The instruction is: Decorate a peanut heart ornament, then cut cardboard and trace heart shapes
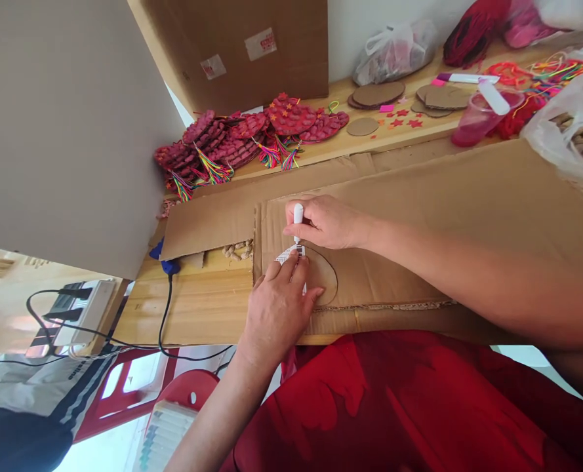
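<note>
Now, right hand (pixel 326 223) fingers pinching white pen (pixel 298 219) upright; left hand (pixel 276 308) fingers flat, pressing cardboard disc (pixel 321 275) beneath pen tip

white marker (pixel 298 214), plain brown cardboard sheet (pixel 419 216), red star-dotted ornaments (pixel 252 134), rainbow tassels (pixel 212 172)

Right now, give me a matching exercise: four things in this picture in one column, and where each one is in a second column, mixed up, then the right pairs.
Things:
1. pen
2. disc
3. peanuts
4. ornaments

Places:
A. under the left hand
B. at the sheet's left edge
C. piled at the table's far side
D. in the right hand

Pairs: 1-D, 2-A, 3-B, 4-C
</note>
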`<control>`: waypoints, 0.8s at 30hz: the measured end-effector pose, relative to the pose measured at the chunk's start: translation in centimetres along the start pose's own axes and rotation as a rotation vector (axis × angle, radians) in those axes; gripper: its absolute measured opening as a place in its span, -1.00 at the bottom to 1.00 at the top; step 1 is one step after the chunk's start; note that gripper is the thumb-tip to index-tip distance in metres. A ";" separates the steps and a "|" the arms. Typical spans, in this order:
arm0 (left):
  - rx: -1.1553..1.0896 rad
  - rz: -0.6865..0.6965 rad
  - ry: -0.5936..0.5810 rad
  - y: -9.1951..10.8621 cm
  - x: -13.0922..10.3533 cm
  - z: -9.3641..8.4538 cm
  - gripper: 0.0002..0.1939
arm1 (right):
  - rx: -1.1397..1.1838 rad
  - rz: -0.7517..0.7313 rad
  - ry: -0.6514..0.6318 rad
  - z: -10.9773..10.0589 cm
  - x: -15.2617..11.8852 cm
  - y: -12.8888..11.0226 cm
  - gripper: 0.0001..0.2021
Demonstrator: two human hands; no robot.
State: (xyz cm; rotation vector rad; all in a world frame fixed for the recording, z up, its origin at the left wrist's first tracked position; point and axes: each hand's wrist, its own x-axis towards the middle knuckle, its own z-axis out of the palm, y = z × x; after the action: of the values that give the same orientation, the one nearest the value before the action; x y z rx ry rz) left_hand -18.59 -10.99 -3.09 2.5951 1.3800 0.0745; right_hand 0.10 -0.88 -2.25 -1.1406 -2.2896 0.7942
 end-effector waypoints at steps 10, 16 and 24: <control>-0.007 0.023 0.011 -0.2 0.1 0.1 -0.48 | -0.024 0.033 0.017 -0.6 -2.6 -0.3 -0.80; -0.024 0.038 0.021 -0.4 0.0 0.1 -0.49 | -0.061 0.082 0.007 -1.2 -6.1 -2.0 -0.79; -0.024 0.060 0.040 -0.5 0.2 0.0 -0.56 | -0.026 0.145 -0.071 -1.6 -9.4 -4.7 -0.77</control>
State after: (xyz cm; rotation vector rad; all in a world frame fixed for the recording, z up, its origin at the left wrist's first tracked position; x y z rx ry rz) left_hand -18.93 -10.56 -3.23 2.6294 1.3060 0.1517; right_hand 3.67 -10.45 0.68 -1.3222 -2.3007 0.8734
